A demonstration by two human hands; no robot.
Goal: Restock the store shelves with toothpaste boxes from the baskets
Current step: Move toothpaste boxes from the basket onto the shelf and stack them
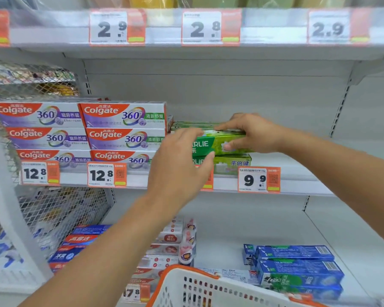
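Right, I've got the right hand [253, 131] gripping the top green toothpaste box [222, 144] on the mid shelf [297, 173], stacked on another green box [231, 161], w/ the left hand [182, 160] spread flat vs its front, basket [208, 289] below.

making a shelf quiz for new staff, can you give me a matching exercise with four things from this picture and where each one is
Things:
1. Colgate 360 boxes
2. green toothpaste box
3. blue toothpaste boxes
4. basket

Places:
A. lower shelf, right side
B. bottom edge of the view, white with an orange rim
C. middle shelf, stacked at the left above the 12.8 price tags
D. middle shelf, on top of another green box, gripped by the right hand with the left hand touching it

Pairs: 1-C, 2-D, 3-A, 4-B
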